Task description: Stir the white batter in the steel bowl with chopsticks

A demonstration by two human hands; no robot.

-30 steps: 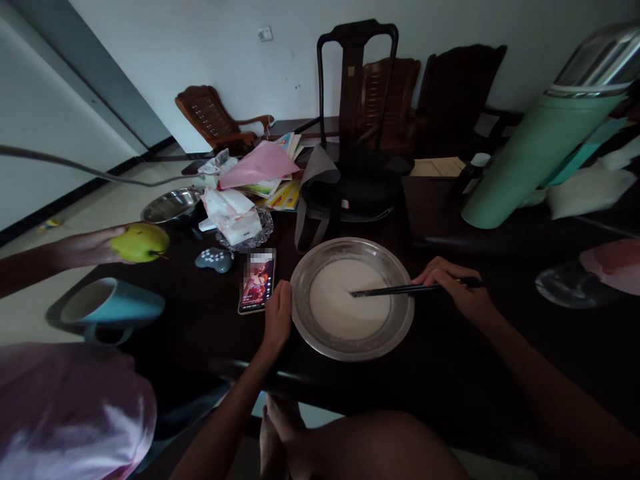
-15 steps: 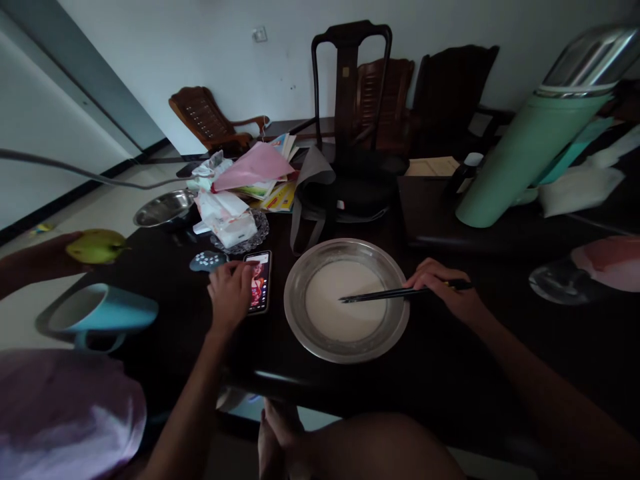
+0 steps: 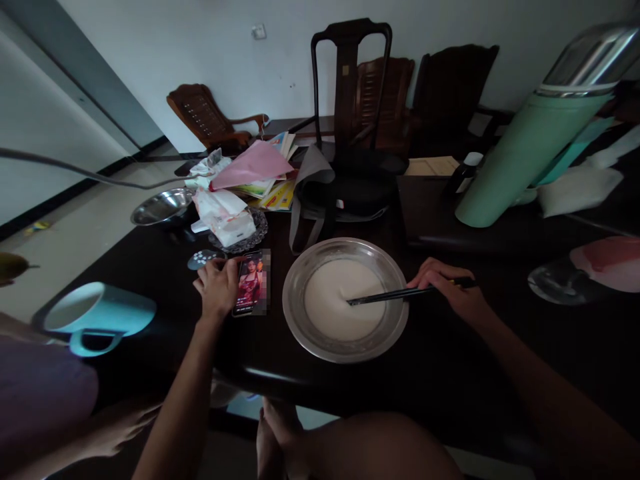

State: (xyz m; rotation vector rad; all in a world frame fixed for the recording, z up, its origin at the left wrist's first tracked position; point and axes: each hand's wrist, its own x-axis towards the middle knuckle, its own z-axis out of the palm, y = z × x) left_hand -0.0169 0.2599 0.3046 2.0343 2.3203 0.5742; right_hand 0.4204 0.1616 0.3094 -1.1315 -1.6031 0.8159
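Between the fingers of my right hand [image 3: 447,287] is a pair of dark chopsticks [image 3: 385,295], their tips dipped in a milky white liquid [image 3: 335,313]. That liquid fills the bottom of a wide steel bowl [image 3: 345,353] on the dark table. My left hand [image 3: 217,287] lies at the left edge of a phone [image 3: 250,283], fingers bent and slightly apart, holding nothing. The phone lies flat with its screen lit, showing a picture of a person. A small grey object with white spots [image 3: 205,258] sits just beyond my left fingers.
A light-blue mug [image 3: 105,313] stands left, near another person's hand [image 3: 113,427]; a pear [image 3: 13,267] shows at the left edge. Behind are a steel basin [image 3: 163,208], tissue pack [image 3: 227,220], papers [image 3: 255,167] and black bag [image 3: 345,193]. A green thermos [image 3: 530,147] stands right.
My left hand has drawn back leftward off the phone screen, whose picture differs. The chopstick tips have shifted slightly right in the liquid. The other person's pear has moved left, mostly out of view.
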